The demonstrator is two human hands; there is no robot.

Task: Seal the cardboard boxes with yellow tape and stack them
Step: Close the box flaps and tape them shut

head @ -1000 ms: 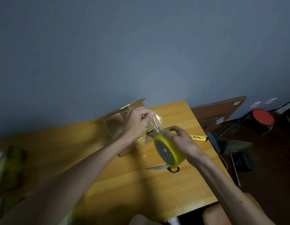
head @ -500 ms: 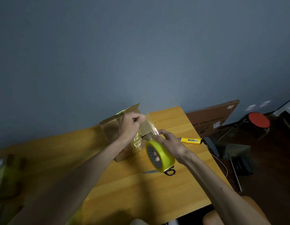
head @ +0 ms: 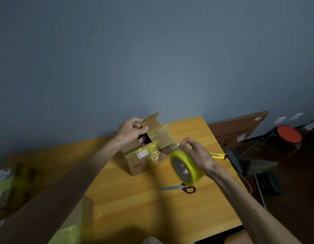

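The left hand (head: 130,129) has its fingers (head: 143,128) curled over the raised rear flap of the cardboard box (head: 144,164), pinching the flap's edge. The box stands on the worktop (head: 152,208) directly below those fingers, its top partly open, with a dark gap showing something printed inside. The right hand (head: 196,154) grips the yellow tape roll (head: 188,168), held in the air just right of the box; its fingers wrap the rim, and some show through the core. A clear yellowish strip of tape (head: 163,131) stretches from the roll towards the left fingers, across the box top. Scissors (head: 181,188) lie on the worktop just below the right fingers, and a yellow utility knife (head: 217,156) lies just beyond them to the right.
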